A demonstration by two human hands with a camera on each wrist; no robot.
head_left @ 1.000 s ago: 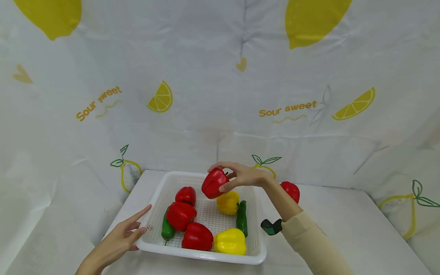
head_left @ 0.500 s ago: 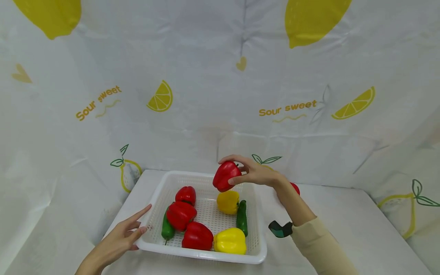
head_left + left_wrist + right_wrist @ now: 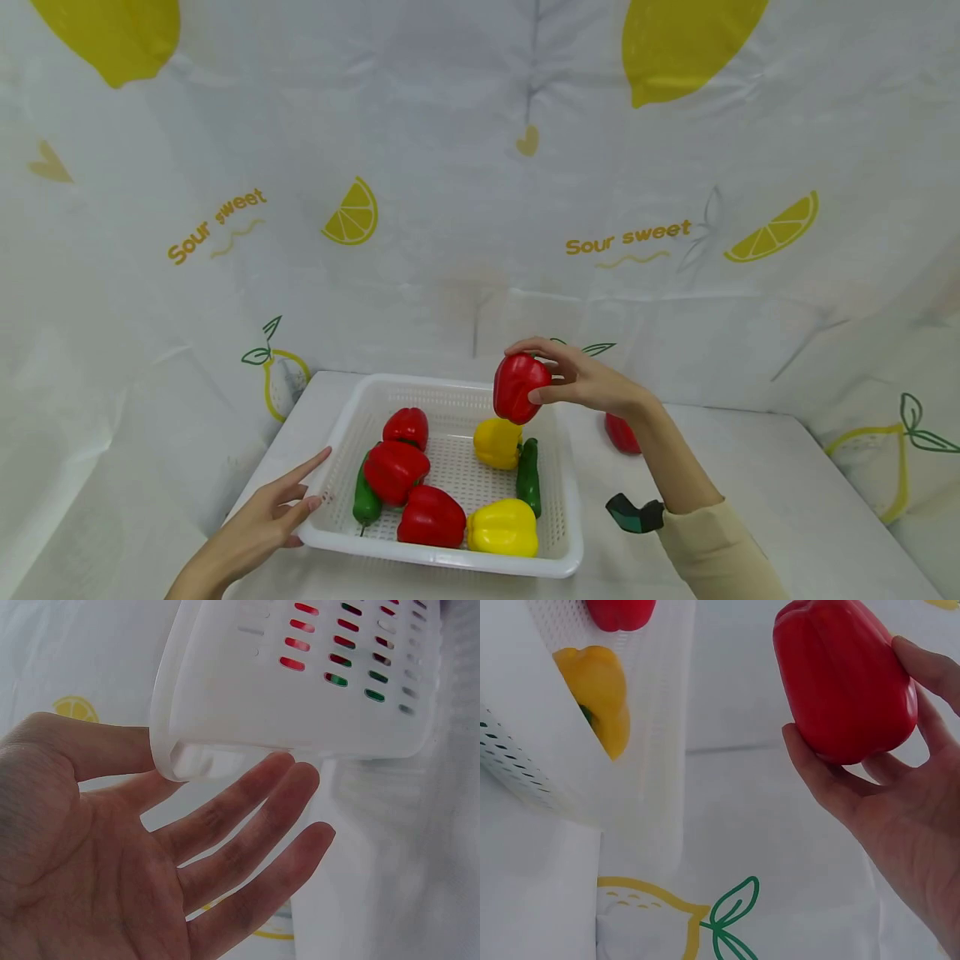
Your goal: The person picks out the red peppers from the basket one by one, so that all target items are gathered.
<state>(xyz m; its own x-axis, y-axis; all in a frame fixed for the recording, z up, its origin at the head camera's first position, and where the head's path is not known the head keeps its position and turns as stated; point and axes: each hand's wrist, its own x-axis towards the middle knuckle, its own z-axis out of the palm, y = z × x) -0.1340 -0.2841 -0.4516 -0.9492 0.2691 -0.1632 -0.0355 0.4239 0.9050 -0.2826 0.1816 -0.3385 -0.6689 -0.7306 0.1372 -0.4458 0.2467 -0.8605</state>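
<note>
My right hand holds a red bell pepper above the back right of a white plastic basket. In the right wrist view, thumb and fingers grip the sides of the same red bell pepper. With fingers mostly straight, my left hand touches the basket's left side. The left wrist view has that hand at the basket's rim. Inside the basket lie several red bell peppers, a yellow bell pepper in front and another yellow bell pepper farther back.
A long green vegetable lies along the basket's right wall, and a green pepper by its left. Another red pepper sits on the white table, partly behind the right forearm. A lemon-print sheet hangs behind.
My right hand has moved to the right with the red bell pepper, rising slightly at first. The left hand and the basket have stayed in place.
</note>
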